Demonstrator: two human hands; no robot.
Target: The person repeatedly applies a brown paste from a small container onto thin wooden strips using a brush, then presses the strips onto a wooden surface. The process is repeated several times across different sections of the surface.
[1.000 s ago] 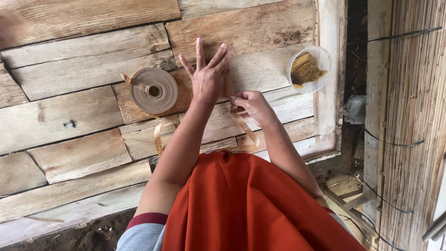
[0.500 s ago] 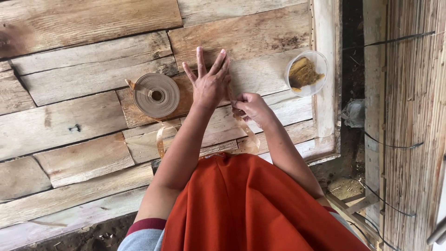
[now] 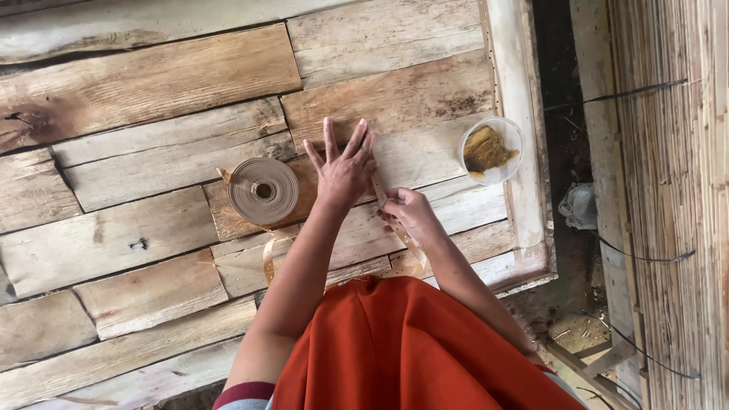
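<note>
My left hand [image 3: 343, 168] lies flat on the wooden plank surface [image 3: 152, 83], fingers spread, pressing a thin tan strip [image 3: 402, 237] against the boards. My right hand [image 3: 406, 212] pinches that same strip just to the right of my left wrist. The strip runs down from the hands and curls toward my orange skirt [image 3: 410, 349]. A flat coil of the tan strip [image 3: 263, 190] rests on the planks left of my left hand, with a loose loop [image 3: 267, 258] trailing below it.
A clear plastic cup [image 3: 490, 150] holding yellow-brown stuff sits on the planks to the right of my hands. A pale wooden frame [image 3: 516, 114] edges the planks on the right. Beyond a dark gap stands a bamboo-slat wall [image 3: 668, 190].
The view has shifted slightly, so hands and coil sit lower in the frame. My hands keep the same hold on the strip.
</note>
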